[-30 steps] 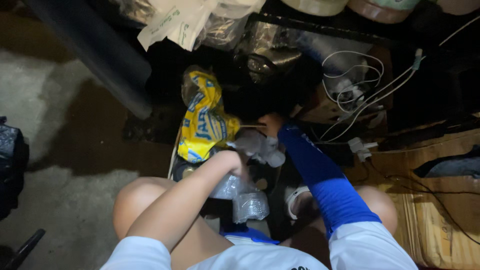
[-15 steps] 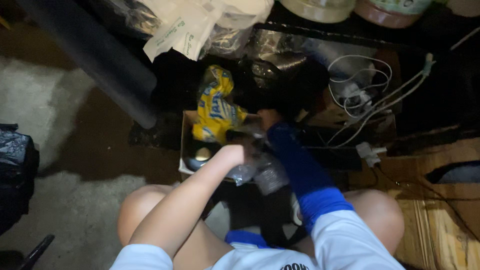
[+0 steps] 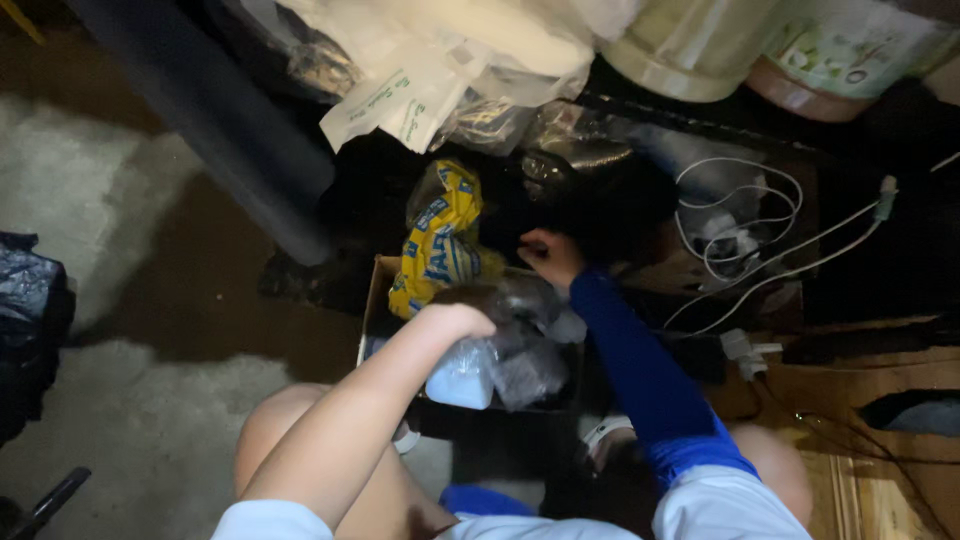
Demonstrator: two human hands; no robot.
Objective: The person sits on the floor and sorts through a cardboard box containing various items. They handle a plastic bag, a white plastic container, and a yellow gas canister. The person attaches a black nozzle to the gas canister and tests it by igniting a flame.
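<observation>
Both our hands are down in the small box (image 3: 372, 300) between our knees. Our left hand (image 3: 455, 322) is curled into a fist over the clear bags (image 3: 500, 365) stuffed inside it, with the knuckles up and the fingers tucked under, so we cannot tell how much plastic they hold. The bags lie directly beneath and a little to the right of that fist, bunched rather than long, so they have no clear axis.

Our right hand (image 3: 550, 255), in the blue sleeve (image 3: 640, 370), is at the box's far edge. Its fingers are bent narrow and pressed against dark plastic (the shadow there hides whether they pinch anything). The yellow bag (image 3: 440, 245) stands just left of that hand. Its long side runs away from us, and its lower end is tucked in the far left corner of the box.

The left hand is nearer the clear bags, and the right hand is slightly nearer the yellow bag. White cables (image 3: 740, 225) lie well off to the right.
</observation>
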